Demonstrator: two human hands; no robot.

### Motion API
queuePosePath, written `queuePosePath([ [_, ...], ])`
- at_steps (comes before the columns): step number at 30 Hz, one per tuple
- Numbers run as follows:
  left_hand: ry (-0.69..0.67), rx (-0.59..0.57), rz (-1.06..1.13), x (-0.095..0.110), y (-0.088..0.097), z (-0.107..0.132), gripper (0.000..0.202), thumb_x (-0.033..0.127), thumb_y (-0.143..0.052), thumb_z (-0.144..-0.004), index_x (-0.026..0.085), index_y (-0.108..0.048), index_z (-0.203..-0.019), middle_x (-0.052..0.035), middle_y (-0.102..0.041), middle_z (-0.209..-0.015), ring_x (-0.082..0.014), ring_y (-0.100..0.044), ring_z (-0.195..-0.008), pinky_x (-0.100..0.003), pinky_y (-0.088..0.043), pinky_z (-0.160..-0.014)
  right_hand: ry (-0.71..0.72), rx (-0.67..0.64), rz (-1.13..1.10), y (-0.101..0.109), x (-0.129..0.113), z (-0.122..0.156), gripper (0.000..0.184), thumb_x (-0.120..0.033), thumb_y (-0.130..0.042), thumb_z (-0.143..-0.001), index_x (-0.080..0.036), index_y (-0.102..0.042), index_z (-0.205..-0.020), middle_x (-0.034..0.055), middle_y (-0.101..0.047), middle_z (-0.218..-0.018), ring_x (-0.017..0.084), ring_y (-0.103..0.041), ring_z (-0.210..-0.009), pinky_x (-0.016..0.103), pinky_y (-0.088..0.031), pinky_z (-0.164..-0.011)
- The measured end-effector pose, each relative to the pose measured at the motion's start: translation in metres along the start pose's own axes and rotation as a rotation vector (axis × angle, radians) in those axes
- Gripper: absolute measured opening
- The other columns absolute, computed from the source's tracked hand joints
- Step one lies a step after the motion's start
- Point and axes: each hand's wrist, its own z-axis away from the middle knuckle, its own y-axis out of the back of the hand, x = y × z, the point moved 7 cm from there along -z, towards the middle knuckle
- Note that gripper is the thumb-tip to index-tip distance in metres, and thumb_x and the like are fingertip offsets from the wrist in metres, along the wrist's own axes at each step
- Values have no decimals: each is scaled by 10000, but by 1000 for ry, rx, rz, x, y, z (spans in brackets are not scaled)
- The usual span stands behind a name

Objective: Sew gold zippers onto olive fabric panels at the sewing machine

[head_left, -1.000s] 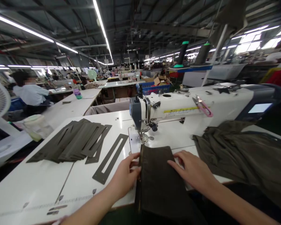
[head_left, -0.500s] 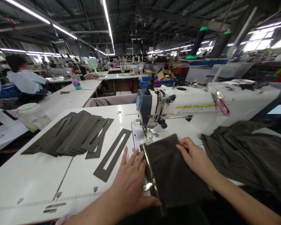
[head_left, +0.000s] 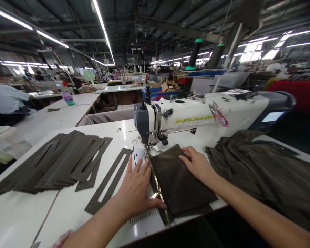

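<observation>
Sewing tbl (head_left: 28, 220) | fabric (head_left: 181, 179) axis twd needle (head_left: 147, 148) | L hand (head_left: 135, 189), R hand (head_left: 197, 165) on

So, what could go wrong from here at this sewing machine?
The left hand lies close to the presser foot, so its fingers could stray under it if the machine runs. The zipper's metal slider might catch on the foot if pushed that way. The fabric panel could also shift, since the right hand only rests on it.
</observation>
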Motion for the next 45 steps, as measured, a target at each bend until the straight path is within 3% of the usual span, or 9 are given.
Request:
queuePosePath([
  [8,18,-50,-33,-2,2,-11,1089,830,-454,-588,68,-344,-1359,-197,-259,-1419,-419,-172,-1307,-600,-1,-1062,-7,-45,248,-3,-8,-30,150,-289,-491,-902,-164,-567,-932,76,-655,-762,248,-633,-757,271,-386,-577],
  [16,-5,-70,19,-5,-3,-14,1044,778,-462,-642,48,-305,-1371,-211,-229,-1426,-413,-131,-1316,-605,-12,-1058,136,55,485,5,-18,28,540,-451,-463,-887,-121,-371,-1305,147,-618,-936,249,-615,-615,295,-383,-473],
  [21,-9,-67,21,-6,-4,-13,1065,783,-451,-646,34,-269,-1381,-211,-201,-1436,-409,-103,-1321,-597,-7,-1060,244,132,689,19,-23,47,370,-275,-401,-893,-85,-529,-1184,150,-603,-822,237,-570,-538,333,-405,-453],
  [24,-10,-92,28,-4,-5,-13,1067,796,-427,-650,14,-297,-1364,-227,-212,-1425,-404,-114,-1322,-600,8,-1057,568,156,419,16,-69,51,354,-178,-332,-892,-84,-549,-1155,174,-582,-1077,284,-560,-945,409,-468,-770],
  [27,-6,-99,28,-4,-6,-13,1047,787,-406,-677,10,-284,-1368,-224,-194,-1431,-384,-112,-1330,-586,38,-1059,781,39,72,-1,-105,59,390,-150,-314,-895,-69,-478,-1239,142,-474,-1281,240,-384,-1212,409,-337,-1002],
  [35,-40,-112,55,-3,-10,-7,1222,882,-397,-563,0,-211,-1388,-231,-98,-1447,-369,-12,-1341,-546,65,-1066,954,-158,-333,-4,-113,73,258,-114,-399,-813,-183,-643,-859,91,-515,-976,226,-463,-948,425,-388,-833],
  [40,-54,-144,116,-2,-12,-6,1255,836,-498,-534,4,-140,-1402,-225,-22,-1453,-367,64,-1333,-561,49,-1056,933,-260,-489,-1,-115,70,309,-69,-380,-820,-198,-630,-691,54,-526,-1016,192,-468,-1013,387,-377,-887],
  [42,-59,-196,163,-2,-8,-5,1243,814,-523,-542,29,-108,-1412,-207,-15,-1458,-356,60,-1336,-567,17,-1057,918,-269,-503,-3,-113,70,326,-77,-369,-839,-215,-650,-748,50,-531,-1080,187,-464,-1062,379,-385,-915],
  [45,-26,-181,177,-13,11,9,1194,790,-528,-595,82,-40,-1424,-176,17,-1465,-314,34,-1348,-551,-37,-1070,828,-161,-402,-10,-102,65,361,-108,-330,-884,-174,-570,-1145,106,-476,-1256,199,-402,-1189,412,-361,-991],
])
